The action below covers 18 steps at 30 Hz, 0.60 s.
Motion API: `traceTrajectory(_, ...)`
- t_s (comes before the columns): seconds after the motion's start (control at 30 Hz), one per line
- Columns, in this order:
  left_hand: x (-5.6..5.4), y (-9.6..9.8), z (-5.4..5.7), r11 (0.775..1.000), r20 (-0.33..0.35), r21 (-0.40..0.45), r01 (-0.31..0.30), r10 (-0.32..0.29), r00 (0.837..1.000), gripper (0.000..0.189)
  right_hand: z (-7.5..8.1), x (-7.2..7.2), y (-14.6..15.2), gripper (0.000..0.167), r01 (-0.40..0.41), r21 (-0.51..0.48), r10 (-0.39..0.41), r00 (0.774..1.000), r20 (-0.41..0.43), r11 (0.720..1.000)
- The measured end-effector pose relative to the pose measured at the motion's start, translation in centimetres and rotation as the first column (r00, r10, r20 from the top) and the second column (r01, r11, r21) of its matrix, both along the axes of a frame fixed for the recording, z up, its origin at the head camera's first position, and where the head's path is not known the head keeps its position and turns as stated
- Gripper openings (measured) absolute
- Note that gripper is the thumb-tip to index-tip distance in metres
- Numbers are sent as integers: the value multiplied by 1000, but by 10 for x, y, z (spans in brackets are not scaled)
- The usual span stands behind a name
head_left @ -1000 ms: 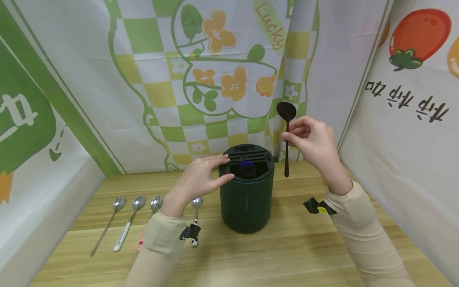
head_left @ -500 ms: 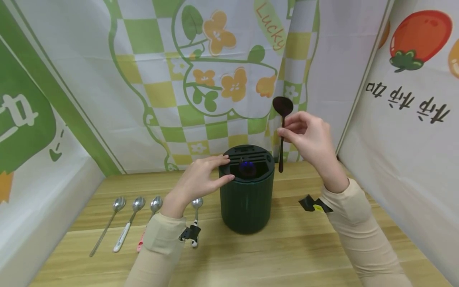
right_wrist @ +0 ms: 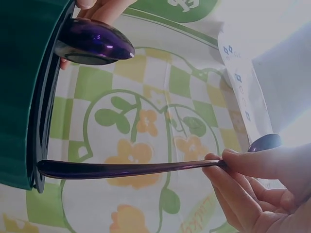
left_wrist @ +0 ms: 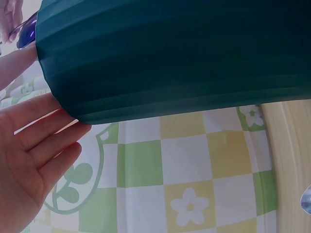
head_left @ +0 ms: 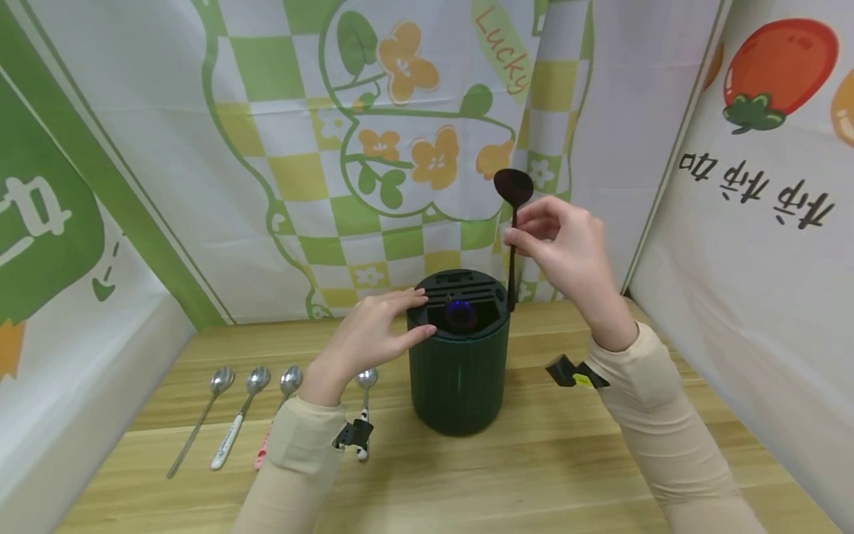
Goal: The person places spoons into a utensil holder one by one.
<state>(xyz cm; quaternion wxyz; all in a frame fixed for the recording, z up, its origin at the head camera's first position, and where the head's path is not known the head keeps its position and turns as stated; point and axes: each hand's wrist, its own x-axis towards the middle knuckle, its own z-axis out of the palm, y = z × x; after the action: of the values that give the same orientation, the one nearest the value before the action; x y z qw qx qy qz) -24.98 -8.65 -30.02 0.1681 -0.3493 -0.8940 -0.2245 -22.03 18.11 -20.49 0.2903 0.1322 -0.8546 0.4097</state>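
My right hand (head_left: 563, 241) pinches a dark purple spoon (head_left: 512, 187) high on its handle, just below the bowl. The spoon stands nearly upright, bowl up, and its handle end is at the right edge of a dark green ribbed utensil holder (head_left: 457, 386). In the right wrist view the spoon's handle (right_wrist: 121, 170) reaches the holder's slotted top. A second dark purple bowl-shaped end (right_wrist: 95, 42) sticks out of the holder's large opening. My left hand (head_left: 373, 326) rests its nearly straight fingers (left_wrist: 53, 141) and thumb against the holder's left rim.
Several metal spoons lie left of the holder: a plain one (head_left: 200, 423), a white-handled one (head_left: 240, 415), a pink-handled one (head_left: 290, 380) partly behind my left arm, and a black-and-white-handled one (head_left: 365, 378). A patterned curtain (head_left: 400, 245) hangs behind the wooden table (head_left: 534, 460).
My right hand has moved left and slightly up with the spoon, bringing its handle end from right of the holder to the holder's right rim. My left hand stays in place.
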Motion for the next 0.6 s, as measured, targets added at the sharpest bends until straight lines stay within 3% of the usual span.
traceTrajectory(0.6,-1,0,0,1000,13,-5,-11,11,1000,55,-5,-10,-12,23,-52,-66,52,999,0,996)
